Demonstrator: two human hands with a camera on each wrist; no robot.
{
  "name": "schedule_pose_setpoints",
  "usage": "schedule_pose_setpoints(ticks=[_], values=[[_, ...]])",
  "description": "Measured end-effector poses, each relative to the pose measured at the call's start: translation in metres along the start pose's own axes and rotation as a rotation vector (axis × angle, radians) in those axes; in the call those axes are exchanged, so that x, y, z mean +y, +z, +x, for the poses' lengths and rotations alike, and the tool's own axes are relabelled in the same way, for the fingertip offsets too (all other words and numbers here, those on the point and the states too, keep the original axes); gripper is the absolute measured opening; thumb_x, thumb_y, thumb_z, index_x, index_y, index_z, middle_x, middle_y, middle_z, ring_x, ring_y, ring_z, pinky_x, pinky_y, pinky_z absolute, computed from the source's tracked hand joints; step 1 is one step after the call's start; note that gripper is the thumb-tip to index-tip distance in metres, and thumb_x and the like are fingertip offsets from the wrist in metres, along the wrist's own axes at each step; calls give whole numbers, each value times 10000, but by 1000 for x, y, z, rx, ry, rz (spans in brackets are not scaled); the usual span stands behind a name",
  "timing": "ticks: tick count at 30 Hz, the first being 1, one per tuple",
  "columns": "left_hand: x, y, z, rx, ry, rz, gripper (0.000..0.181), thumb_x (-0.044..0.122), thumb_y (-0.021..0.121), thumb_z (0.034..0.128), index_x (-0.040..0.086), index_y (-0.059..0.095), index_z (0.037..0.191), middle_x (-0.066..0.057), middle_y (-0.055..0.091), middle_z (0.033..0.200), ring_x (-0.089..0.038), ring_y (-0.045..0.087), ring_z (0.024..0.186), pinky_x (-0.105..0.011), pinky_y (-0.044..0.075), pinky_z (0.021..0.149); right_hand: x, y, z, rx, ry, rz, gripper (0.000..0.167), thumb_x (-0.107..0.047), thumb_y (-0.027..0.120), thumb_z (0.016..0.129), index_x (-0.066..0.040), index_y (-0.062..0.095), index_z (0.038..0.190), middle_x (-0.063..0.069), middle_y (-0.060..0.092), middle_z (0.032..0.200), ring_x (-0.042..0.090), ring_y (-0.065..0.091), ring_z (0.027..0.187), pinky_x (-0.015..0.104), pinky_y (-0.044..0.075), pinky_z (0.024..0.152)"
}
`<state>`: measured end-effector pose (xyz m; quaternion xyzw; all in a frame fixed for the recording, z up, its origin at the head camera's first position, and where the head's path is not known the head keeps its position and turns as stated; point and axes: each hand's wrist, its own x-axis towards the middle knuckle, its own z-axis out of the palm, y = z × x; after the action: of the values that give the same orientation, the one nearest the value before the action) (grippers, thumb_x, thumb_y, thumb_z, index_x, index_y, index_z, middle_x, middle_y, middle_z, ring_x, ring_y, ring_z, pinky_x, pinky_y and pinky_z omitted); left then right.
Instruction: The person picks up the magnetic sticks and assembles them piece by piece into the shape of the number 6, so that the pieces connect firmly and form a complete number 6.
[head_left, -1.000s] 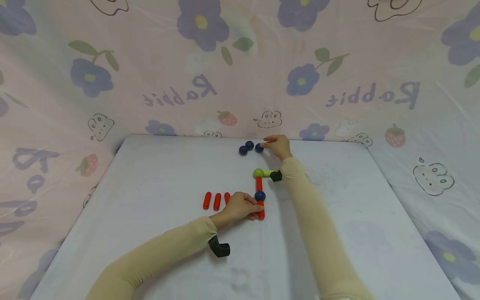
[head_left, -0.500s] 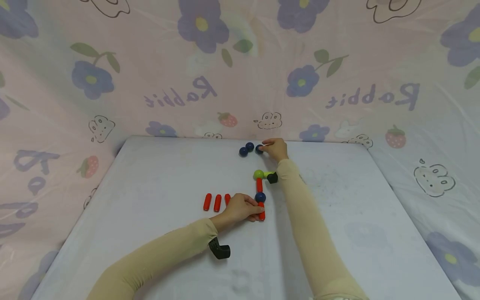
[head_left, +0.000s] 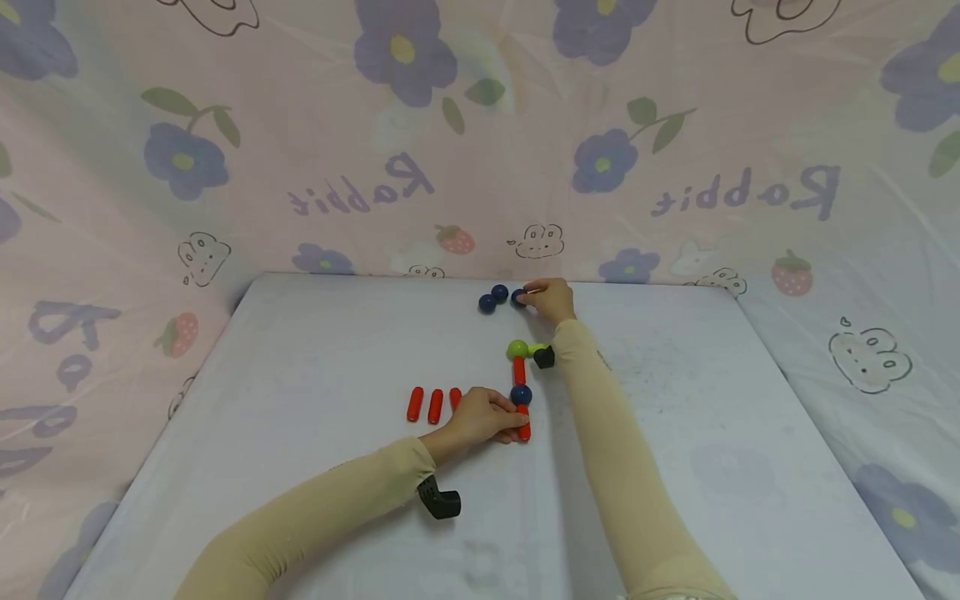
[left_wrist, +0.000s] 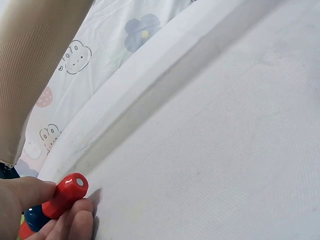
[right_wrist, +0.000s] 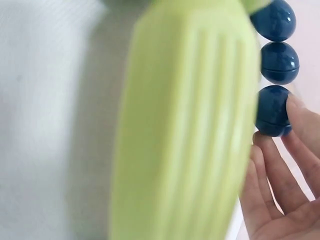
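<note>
Already joined, as I read it from my end, is a run on the middle of the white table [head_left: 690, 383]: near red rod [head_left: 523, 431], joint navy ball [head_left: 521, 395], far red rod [head_left: 519, 371], lime-green ball [head_left: 517, 349] and lime-green rod [head_left: 534, 348]. The two red rods lie nearly in line, long axes running away from the person, the near one's free end, with its silvery disc, pointing back toward the body; the lime-green rod turns off sideways to the right, its far end hidden from me behind the black wrist camera [head_left: 545, 357]. My left hand [head_left: 476, 416] pinches the near red rod between thumb and fingers. Beyond the run, my right hand [head_left: 551, 301] pinches the outermost navy ball [right_wrist: 272, 111] at the table's far edge, just beside two loose navy balls [head_left: 487, 303]. Those balls and three loose red rods [head_left: 435, 407], side by side left of the left hand and the last partly covered by it, are unjoined, so I judge a good share of the work is left
</note>
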<state>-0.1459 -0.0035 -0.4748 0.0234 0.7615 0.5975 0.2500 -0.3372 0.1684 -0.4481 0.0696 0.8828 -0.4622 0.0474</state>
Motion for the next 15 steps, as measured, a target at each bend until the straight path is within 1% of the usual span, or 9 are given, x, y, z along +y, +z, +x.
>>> schedule_pose_setpoints(ticks=[4, 8, 15], values=[[-1, 0, 0, 4, -2, 1, 274, 186, 790, 842, 3, 663, 1000, -118, 764, 815, -114, 718, 634, -228, 590, 615, 0, 0, 0, 3, -5, -9, 359, -202, 749, 875, -80, 691, 1208, 146, 695, 1228, 284, 594, 1125, 399, 485, 980], [-1, 0, 0, 5, -3, 2, 276, 186, 789, 843, 1, 660, 1003, -120, 764, 818, -116, 719, 636, -228, 590, 616, 1, -1, 1, 9, -2, -26, 360, -207, 753, 871, -85, 695, 1205, 141, 701, 1215, 278, 602, 1108, 387, 490, 958], [1, 0, 0, 11, -13, -2, 276, 182, 789, 843, 3, 656, 1007, -112, 760, 811, -105, 709, 623, -224, 589, 618, -3, -5, 4, -18, 2, -49, 367, -229, 749, 878, -105, 692, 1219, 137, 703, 1204, 249, 636, 1041, 333, 519, 872]])
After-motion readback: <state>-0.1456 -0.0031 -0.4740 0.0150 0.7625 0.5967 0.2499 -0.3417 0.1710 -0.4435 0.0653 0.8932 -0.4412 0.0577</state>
